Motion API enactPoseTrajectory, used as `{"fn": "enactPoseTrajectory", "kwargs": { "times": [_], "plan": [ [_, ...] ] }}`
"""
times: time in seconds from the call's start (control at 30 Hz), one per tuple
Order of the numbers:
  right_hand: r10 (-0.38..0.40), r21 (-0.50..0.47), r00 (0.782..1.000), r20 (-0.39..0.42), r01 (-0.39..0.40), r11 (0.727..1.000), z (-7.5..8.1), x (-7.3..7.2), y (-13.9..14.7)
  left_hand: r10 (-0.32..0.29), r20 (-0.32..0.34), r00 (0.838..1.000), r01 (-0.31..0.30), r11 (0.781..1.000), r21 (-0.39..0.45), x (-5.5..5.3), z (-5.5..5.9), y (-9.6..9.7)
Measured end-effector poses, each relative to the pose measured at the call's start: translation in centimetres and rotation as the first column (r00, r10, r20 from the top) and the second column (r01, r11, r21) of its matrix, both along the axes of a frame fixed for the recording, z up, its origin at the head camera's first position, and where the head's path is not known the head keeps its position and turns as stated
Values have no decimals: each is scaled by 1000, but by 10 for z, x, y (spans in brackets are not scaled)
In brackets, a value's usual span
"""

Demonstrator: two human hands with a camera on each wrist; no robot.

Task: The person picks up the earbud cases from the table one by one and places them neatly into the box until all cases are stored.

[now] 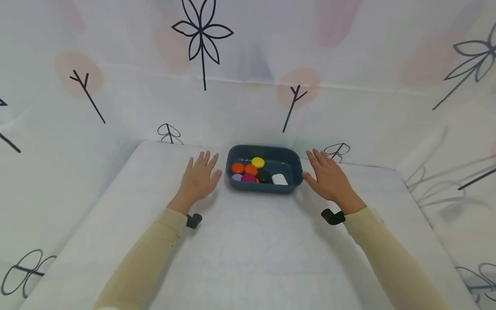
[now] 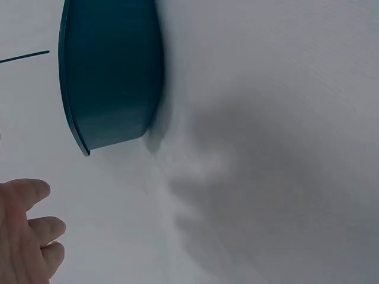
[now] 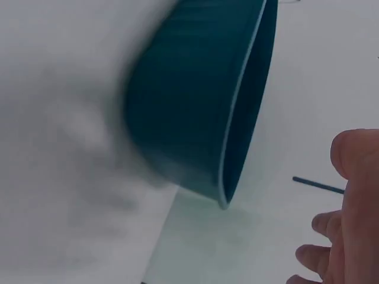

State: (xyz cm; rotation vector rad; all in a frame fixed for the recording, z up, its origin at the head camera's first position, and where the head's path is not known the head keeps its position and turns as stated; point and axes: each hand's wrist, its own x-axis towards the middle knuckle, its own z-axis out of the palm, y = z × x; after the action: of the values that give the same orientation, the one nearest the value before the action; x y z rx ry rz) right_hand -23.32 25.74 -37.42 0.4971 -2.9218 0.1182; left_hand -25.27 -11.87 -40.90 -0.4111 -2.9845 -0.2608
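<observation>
Flanking a dark teal bin [image 1: 263, 188] near the far edge of the white desk [image 1: 248, 249], two hands hover on either side. The left hand [image 1: 198, 178] is just beside the bin's left end, fingers straight and slightly spread, thumb angled toward the bin. The right hand [image 1: 328, 177] is just beside the right end, fingers extended, thumb tip near the rim; the wrist views show a gap between each hand and the bin. Inside it lie a yellow piece [image 1: 258, 162], orange pieces [image 1: 237, 168], a magenta piece [image 1: 249, 178], a lilac piece [image 1: 237, 177], a dark piece [image 1: 265, 177] and a white piece [image 1: 280, 179].
</observation>
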Motion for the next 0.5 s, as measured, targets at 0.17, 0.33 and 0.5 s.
{"fn": "enactPoseTrajectory", "kwargs": {
  "times": [0.17, 0.33, 0.5],
  "plan": [
    [55, -25, 997, 52, -54, 998, 9, -11, -15, -12, 0, 1000, 12, 999, 40, -6, 1, 3],
    [107, -38, 986, 127, -103, 994, 16, -24, -28, -12, 39, 999, 7, 991, 135, -12, 1, 9],
    [173, -37, 961, 215, -169, 985, 21, -39, -36, 1, 103, 995, -36, 941, 337, -21, -5, 15]
  ]
}}
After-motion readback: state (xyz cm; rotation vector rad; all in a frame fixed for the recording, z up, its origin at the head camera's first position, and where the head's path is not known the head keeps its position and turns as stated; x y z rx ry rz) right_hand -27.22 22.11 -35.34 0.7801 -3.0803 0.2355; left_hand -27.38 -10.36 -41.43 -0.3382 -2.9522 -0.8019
